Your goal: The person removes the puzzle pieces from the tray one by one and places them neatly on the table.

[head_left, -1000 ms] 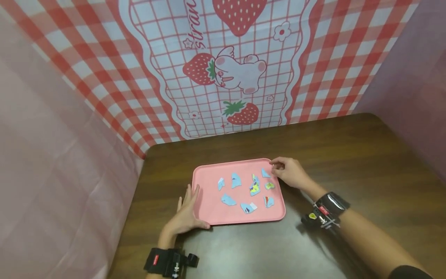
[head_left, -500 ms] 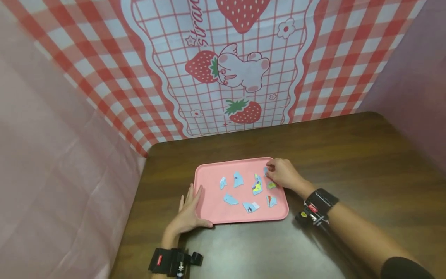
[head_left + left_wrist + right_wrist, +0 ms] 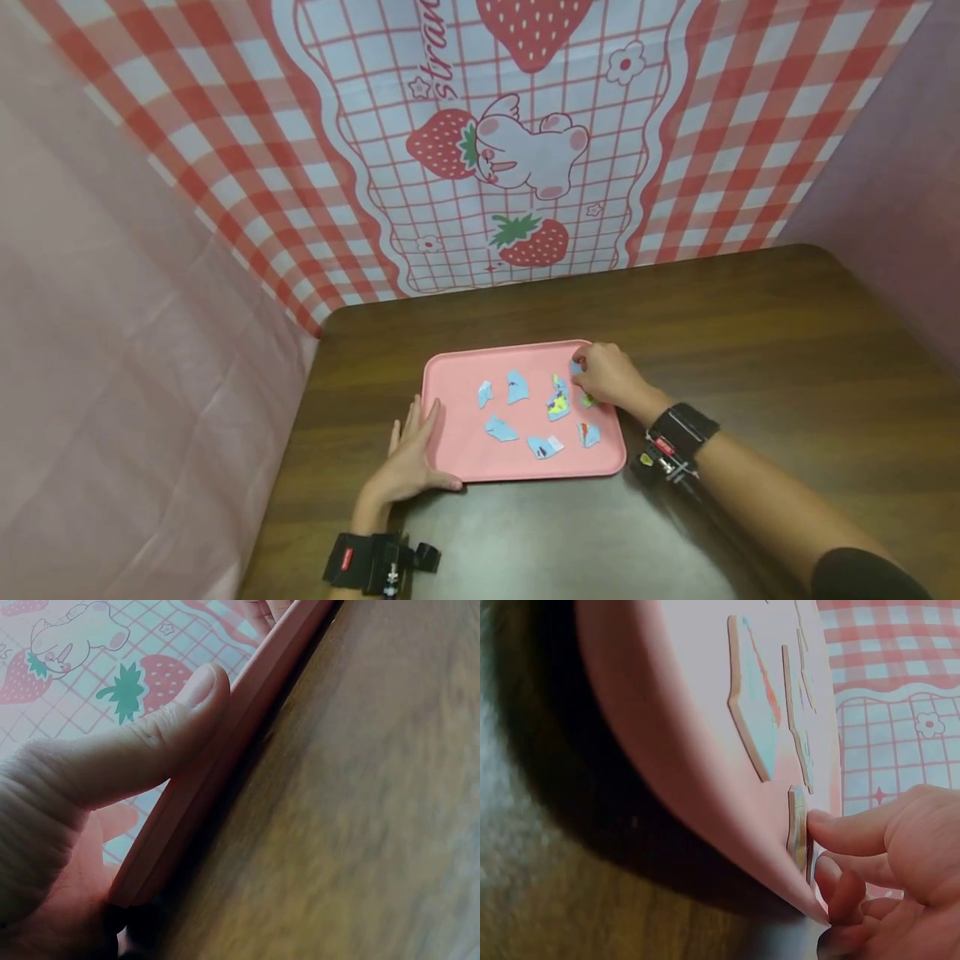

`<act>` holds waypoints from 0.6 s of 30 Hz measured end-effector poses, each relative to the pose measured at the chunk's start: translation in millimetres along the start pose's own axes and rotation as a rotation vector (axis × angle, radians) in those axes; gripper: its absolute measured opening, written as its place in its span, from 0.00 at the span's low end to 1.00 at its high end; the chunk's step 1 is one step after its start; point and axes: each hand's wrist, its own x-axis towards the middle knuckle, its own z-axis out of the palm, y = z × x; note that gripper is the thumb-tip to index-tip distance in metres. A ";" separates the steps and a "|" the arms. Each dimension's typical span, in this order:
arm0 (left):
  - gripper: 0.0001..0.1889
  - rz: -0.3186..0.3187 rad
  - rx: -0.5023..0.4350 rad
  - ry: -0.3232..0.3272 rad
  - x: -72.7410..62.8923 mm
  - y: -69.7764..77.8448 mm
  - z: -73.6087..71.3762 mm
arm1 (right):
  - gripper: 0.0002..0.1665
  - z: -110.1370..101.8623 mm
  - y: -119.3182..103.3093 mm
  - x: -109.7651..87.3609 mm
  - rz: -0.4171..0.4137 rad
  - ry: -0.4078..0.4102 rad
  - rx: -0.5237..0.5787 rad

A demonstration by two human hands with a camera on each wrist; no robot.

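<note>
A pink tray (image 3: pixel 465 462) lies on the table, holding several thin, irregular puzzle pieces with light blue printed faces. My left hand (image 3: pixel 408 462) rests at the tray's left side, fingers spread and thumb along the front edge; its thumb (image 3: pixel 150 742) lies over the rim in the left wrist view. At the tray's back right corner, my right hand (image 3: pixel 611 375) pinches a light blue puzzle piece (image 3: pixel 576 367) between thumb and fingers, mostly hidden by them. Just in front is a yellow-green piece (image 3: pixel 588 401), partly covered by the hand. A piece with a red streak (image 3: pixel 757 705) lies nearer the front.
A taller blue and yellow piece (image 3: pixel 558 400) lies left of the right hand. Other pale blue pieces (image 3: pixel 501 428) spread across the tray's middle. Beyond the brown wooden table (image 3: pixel 712 308) hangs a red-checked strawberry cloth (image 3: pixel 525 150).
My right hand has moved from the tray's back right rim inward onto the light blue puzzle piece, its fingers closing at it. The left hand keeps its place at the tray. The head view shifts slightly.
</note>
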 end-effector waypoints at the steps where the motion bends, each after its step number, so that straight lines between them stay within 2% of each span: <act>1: 0.70 -0.001 -0.001 0.000 0.2 -0.2 -0.1 | 0.18 -0.6 -0.9 0.2 0.016 -0.009 0.003; 7: 0.70 0.013 0.000 0.007 0.1 -0.7 -0.6 | 0.18 -1.1 -3.3 -0.2 0.078 -0.015 0.031; 18: 0.71 0.023 -0.006 0.010 -1.2 -1.1 0.1 | 0.08 -0.3 0.2 1.3 0.030 0.032 0.098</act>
